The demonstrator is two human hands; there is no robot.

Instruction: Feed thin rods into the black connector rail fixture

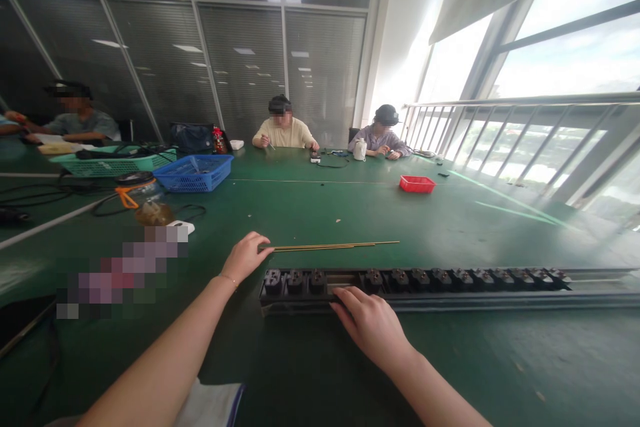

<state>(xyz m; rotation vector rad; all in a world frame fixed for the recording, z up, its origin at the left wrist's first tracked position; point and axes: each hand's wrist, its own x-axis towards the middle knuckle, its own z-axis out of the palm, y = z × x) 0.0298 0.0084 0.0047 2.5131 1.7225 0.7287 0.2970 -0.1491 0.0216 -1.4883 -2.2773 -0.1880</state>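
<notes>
My left hand is closed in a pinch on one end of several thin brass strips, which stretch to the right just above the green table. In front of me lies a long black power strip housing. Black socket modules sit in a row along it, with a gap between the left group and the others. At that gap, my right hand grips the near edge of the housing, fingertips over the rim and thumb on the near side. The fingertips partly hide the channel there.
A red tray stands farther back. At the left are a blue basket, a green basket, a jar with an orange strap, and cables. Several people sit across the green table. A railing runs along the right.
</notes>
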